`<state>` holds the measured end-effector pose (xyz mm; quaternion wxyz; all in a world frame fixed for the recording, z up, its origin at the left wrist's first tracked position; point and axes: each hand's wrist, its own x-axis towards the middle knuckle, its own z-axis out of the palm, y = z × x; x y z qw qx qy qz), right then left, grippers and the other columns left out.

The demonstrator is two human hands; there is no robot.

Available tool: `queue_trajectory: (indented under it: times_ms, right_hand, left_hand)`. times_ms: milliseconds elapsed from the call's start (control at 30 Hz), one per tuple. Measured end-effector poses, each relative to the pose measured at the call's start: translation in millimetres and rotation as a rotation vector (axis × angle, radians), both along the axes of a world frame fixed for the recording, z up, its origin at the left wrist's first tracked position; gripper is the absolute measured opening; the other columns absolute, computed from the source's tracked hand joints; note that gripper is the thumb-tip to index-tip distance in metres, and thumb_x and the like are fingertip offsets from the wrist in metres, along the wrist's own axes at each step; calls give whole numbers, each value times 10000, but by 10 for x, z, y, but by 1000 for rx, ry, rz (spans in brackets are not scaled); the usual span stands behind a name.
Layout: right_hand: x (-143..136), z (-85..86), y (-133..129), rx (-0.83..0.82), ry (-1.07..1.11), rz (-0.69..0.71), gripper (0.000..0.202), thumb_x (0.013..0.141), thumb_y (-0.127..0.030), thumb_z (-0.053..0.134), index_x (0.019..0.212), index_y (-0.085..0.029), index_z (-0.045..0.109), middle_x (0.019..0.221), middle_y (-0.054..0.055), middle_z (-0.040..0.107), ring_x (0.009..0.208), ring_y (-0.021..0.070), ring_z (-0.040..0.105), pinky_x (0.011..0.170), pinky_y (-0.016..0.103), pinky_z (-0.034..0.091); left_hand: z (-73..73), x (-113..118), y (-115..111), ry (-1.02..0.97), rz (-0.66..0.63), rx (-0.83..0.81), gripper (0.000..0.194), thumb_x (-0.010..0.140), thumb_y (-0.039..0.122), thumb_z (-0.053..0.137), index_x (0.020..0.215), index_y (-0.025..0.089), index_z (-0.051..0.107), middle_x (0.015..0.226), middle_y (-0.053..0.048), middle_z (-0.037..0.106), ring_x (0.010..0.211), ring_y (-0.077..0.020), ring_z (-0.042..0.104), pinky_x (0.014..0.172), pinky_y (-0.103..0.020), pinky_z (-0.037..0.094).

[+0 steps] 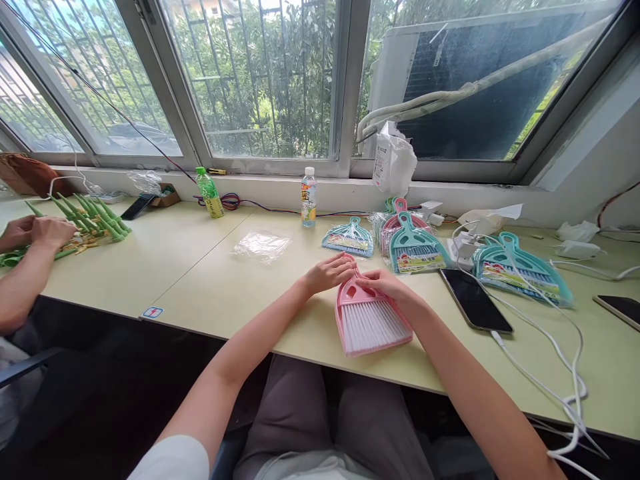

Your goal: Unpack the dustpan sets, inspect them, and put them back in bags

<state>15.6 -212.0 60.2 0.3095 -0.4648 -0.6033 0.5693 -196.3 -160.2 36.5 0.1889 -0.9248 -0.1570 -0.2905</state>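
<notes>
A pink dustpan with a white-bristled hand brush nested in it lies at the table's front edge, bristles toward me. My left hand grips the handle end from the left, fingers bent over it. On the right, my right hand pinches the brush near the base of its handle, thumb and fingers closed. Parts of both handles are hidden under my fingers. Just beyond lies a wrapped blue brush and dustpan set. A flat clear plastic bag rests to the left of my hands.
Wrapped green sets are stacked behind, more at right. A phone and white cables lie right. Bottles stand near the window. At far left a person's hands handle green stalks.
</notes>
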Motion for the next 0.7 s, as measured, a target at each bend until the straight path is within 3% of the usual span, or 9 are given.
queue_trajectory:
  times_ms: [133, 233, 333, 400, 467, 567, 700]
  right_hand:
    - [-20, 5, -9, -8, 49, -53, 463, 569, -568, 835, 711, -146, 705, 663, 24, 626, 588, 129, 508, 531, 256, 356]
    - [-12, -14, 25, -5, 155, -157, 405, 606, -521, 837, 781, -170, 734, 727, 39, 680, 623, 147, 571, 557, 260, 422]
    - [30, -51, 77, -11, 261, -265, 388, 623, -463, 842, 882, -188, 753, 837, 58, 729, 711, 184, 646, 621, 276, 500]
    - [61, -91, 114, -24, 302, -314, 403, 617, -433, 849, 925, -190, 754, 860, 65, 741, 756, 207, 673, 659, 292, 533]
    - [86, -142, 153, -24, 316, -320, 428, 626, -435, 845, 967, -195, 750, 875, 66, 747, 785, 223, 686, 685, 308, 550]
    - [122, -224, 227, 9, 305, -236, 473, 696, -542, 777, 1025, -205, 735, 942, 72, 750, 851, 250, 697, 734, 341, 565]
    - [191, -313, 362, 187, 241, -237, 648, 877, -722, 395, 1145, -214, 694, 1127, 99, 717, 1040, 288, 667, 872, 422, 547]
  left_hand:
    - [33, 48, -26, -77, 28, -157, 285, 998, 253, 385, 1118, 200, 638, 1228, -51, 681, 1251, -158, 572, 1184, -382, 367]
    - [95, 76, -5, -384, 98, -397, 375, 985, 365, 415, 1300, 210, 545, 1414, -83, 547, 1357, -201, 466, 1153, -421, 390]
    - [168, 31, 54, -640, 112, -912, 544, 975, 533, 346, 1419, 232, 432, 1417, -112, 539, 1290, -250, 528, 1016, -441, 481]
    - [199, -31, 79, -534, 16, -1358, 620, 951, 625, 299, 1403, 237, 472, 1290, -112, 637, 1157, -266, 619, 927, -415, 514]
    - [209, -79, 75, -341, -96, -1624, 623, 895, 650, 441, 1345, 234, 554, 1195, -100, 686, 1093, -279, 644, 909, -396, 506]
    - [201, -94, 38, -255, -189, -1670, 600, 767, 499, 722, 1293, 234, 609, 1201, -85, 678, 1121, -296, 621, 949, -397, 471]
    - [201, -125, 46, -421, -186, -1669, 590, 723, 412, 779, 1256, 210, 630, 1223, -106, 658, 1150, -322, 594, 971, -428, 449]
